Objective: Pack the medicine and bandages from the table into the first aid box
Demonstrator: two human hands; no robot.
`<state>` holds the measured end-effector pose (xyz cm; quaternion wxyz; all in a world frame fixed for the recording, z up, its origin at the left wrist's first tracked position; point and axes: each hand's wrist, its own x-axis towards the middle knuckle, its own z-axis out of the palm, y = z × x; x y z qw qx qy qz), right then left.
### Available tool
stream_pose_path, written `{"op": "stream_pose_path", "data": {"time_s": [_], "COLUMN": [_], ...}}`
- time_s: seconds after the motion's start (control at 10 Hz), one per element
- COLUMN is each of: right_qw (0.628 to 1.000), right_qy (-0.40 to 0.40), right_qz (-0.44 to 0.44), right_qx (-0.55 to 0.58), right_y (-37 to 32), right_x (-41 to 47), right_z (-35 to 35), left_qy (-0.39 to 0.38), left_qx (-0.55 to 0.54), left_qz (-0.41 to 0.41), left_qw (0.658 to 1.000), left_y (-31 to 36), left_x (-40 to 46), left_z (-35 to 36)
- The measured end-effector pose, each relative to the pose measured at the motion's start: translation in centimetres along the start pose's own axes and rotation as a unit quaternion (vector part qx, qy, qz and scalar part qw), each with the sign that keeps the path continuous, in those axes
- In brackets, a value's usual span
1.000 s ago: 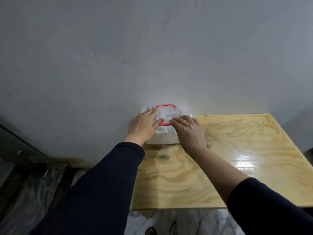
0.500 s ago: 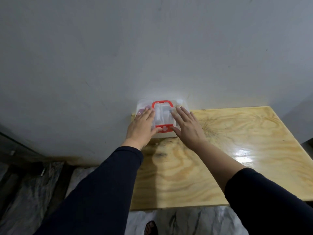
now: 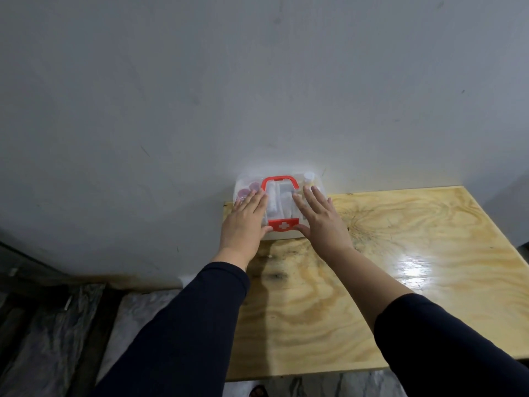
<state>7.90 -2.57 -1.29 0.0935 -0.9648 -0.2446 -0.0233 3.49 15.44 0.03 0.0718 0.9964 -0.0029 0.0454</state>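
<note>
A clear plastic first aid box (image 3: 282, 200) with a red handle and a red latch bearing a white cross stands at the table's far left corner, against the wall. Its lid is down. Through the lid I make out white rolls, small round purple-capped containers at the left and a small white bottle at the right. My left hand (image 3: 246, 222) lies flat on the lid's left side, fingers spread, thumb by the latch. My right hand (image 3: 322, 220) lies flat on the right side, thumb at the latch's other end.
The box rests on a glossy plywood table (image 3: 400, 267) that runs out to the right and towards me. A grey wall (image 3: 257, 81) rises directly behind the box. Dark floor and plastic sheeting (image 3: 51, 325) lie to the left, below the table's edge.
The lid has come down and shut. Both hands went from curled around the handle area to lying flat with fingers spread on the lid. The camera has tilted down a little.
</note>
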Motion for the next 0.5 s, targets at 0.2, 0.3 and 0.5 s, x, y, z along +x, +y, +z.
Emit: {"op": "stream_pose_path", "data": {"time_s": [0.2,0.3,0.5], "right_qw": [1.000,0.997,0.993], "right_qy": [-0.022,-0.072,-0.065], "right_qz": [0.020,0.023,-0.004], "right_qx": [-0.007,0.021,0.099], "right_y": [-0.4,-0.8,0.4], "right_x": [-0.1,-0.1,-1.8], "right_z": [-0.8,-2.6,-12.7], "left_qy": [0.001,-0.018,0.120], "left_qx": [-0.008,-0.007,-0.084], "left_qz": [-0.003,0.005,0.034], "left_qw": [1.000,1.000,0.989], "left_y": [0.4,0.6,-2.1], "left_x": [-0.1,0.3,-6.6], "left_z": [-0.4,-1.4,-0.2]}}
